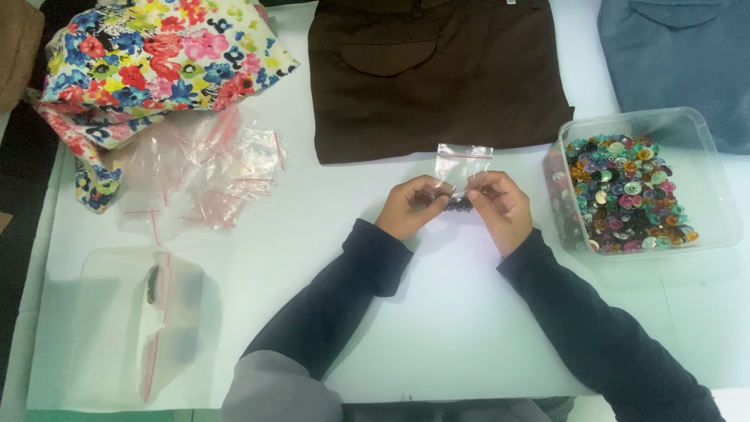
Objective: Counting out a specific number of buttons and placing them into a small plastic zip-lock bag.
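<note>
Both hands, left (408, 206) and right (500, 207), pinch a small clear bag (461, 168) holding dark buttons (459, 205) over the white table (437, 312), fingers closed on its lower part, while filled bags (168, 312) lie left, empty bags (219, 172) wait, and the tub (703, 133) stays full.

Two hands hold a small clear zip bag over the white tabletop (437, 312).

The left hand (410, 207) and right hand (500, 207) pinch the small clear zip bag (462, 166) with dark buttons (459, 205); a clear box of colourful buttons (625, 195) stands just right.
</note>
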